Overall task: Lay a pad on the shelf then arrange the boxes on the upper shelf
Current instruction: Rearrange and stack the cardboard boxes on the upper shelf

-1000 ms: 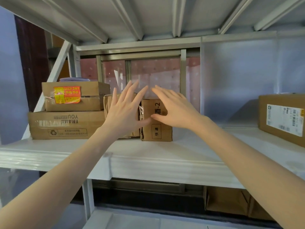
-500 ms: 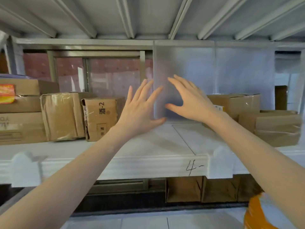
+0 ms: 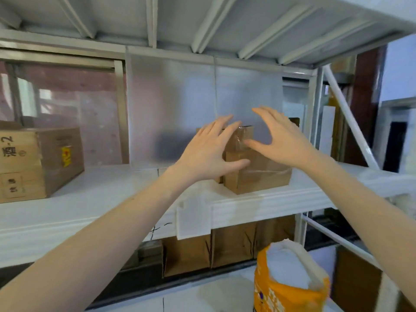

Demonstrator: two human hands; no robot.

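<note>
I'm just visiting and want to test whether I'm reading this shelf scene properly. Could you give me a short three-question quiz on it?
1. True or false: the left hand and right hand have spread fingers and grip nothing.
2. Which thing do both hands reach toward? A) the taped cardboard box on the white shelf; B) the orange bag below; C) the printed box at the left edge.
3. Fill in: the printed box carries a ______ sticker on its side.

Key: 1 true. 2 A. 3 yellow.
</note>
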